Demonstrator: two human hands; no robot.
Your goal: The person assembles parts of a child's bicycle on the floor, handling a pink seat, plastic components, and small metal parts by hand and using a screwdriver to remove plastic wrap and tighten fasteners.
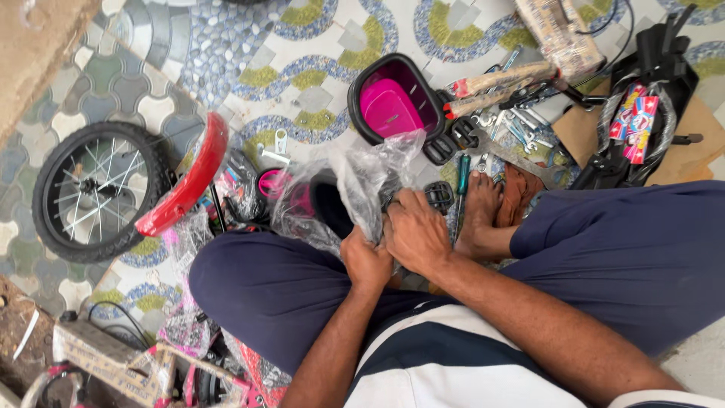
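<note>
clear plastic wrapping [355, 185], gripped by two hands over the lap.

left hand [366, 261] and right hand [414, 230] side by side at centre, fingers closed on the wrapping; black pedal [439, 195] at 1 o'clock of the right hand; pink basket [393, 102] at 12; red mudguard [185, 181] and small wheel [94, 193] at 9.

Soft, even daylight, no hard shadows.

Mild glare on the crinkled clear plastic bag [362, 181] and the glossy red curved mudguard [185, 181]; slightly soft throughout, faint blur on both hands, wide-angle stretch at corners, dimmer along the lower left edge.
</note>
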